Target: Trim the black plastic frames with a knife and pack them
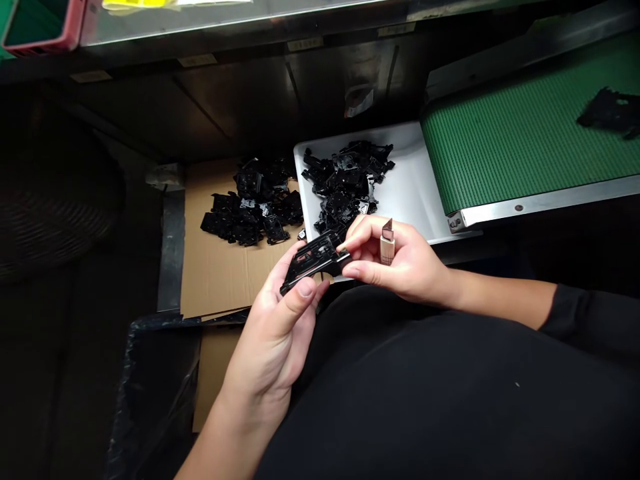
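Black moulded plastic part [314, 257], a thin ribbed frame with openings, sits in the person's two hands just in front of the near edge of the white tray [413, 180]. The left hand [270, 333] cradles it from below, with the thumb [295, 300] pressed on top, so that grip is clamped on the part. The right hand [395, 263] pinches the part's end between thumb and forefinger, and its other fingers curl around the cream handle of a utility knife [387, 250]. The knife's short, bare blade [388, 228] points up, clear of the plastic.

That bare edge is the main hazard: a slip of the part or a twist of the right hand could swing it toward the fingers beside it. Tight pressure might crack the thin ribs, and a loose hold could drop the part onto the person's black top [425, 393].

On the tray lies a heap of similar black parts [345, 180]. Left of the tray, another heap [253, 203] rests on a cardboard sheet [210, 267], and a black bin liner [155, 393] lies nearer the person. Beyond the tray runs a green conveyor belt [515, 137], carrying one more black part [613, 113].
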### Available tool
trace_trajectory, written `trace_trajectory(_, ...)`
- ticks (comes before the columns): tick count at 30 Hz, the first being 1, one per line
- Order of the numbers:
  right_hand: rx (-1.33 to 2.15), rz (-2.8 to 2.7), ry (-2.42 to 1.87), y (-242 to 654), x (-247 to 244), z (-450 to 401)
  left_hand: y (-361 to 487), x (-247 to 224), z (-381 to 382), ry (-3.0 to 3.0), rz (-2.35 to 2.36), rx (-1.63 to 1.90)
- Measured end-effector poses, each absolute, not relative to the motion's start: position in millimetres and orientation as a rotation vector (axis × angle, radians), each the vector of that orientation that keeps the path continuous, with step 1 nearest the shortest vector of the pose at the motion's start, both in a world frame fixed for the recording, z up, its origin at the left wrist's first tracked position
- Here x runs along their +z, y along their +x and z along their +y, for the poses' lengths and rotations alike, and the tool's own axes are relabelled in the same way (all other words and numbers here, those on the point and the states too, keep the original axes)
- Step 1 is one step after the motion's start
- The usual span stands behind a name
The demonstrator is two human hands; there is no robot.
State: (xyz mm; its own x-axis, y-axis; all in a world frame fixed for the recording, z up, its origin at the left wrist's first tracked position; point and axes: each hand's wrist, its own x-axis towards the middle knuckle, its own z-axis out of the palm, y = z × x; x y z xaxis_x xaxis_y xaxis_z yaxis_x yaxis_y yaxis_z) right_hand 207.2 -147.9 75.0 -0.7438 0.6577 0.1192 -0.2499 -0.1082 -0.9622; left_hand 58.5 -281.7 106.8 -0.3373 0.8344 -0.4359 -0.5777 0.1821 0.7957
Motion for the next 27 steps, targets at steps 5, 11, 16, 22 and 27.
trace_trajectory(5, 1.928, -1.593, -0.410, 210, 72, -149, 61, 102, -287, 0.338, 1.278, 1.505)
trace_trajectory(11, 1.793, -1.769, -0.225, 218, 69, -145, 59, 83, -302, 0.660, 1.481, 1.537)
trace_trajectory(16, 1.405, -2.029, 0.008, 225, 69, -143, 51, 71, -316, 1.231, 1.615, 1.584)
trace_trajectory(22, 1.477, -2.033, 0.026, 221, 72, -154, 45, 84, -331, 1.402, 1.797, 1.702)
trace_trajectory(27, 1.512, -1.991, 0.006, 210, 78, -168, 38, 100, -342, 1.394, 1.849, 1.781)
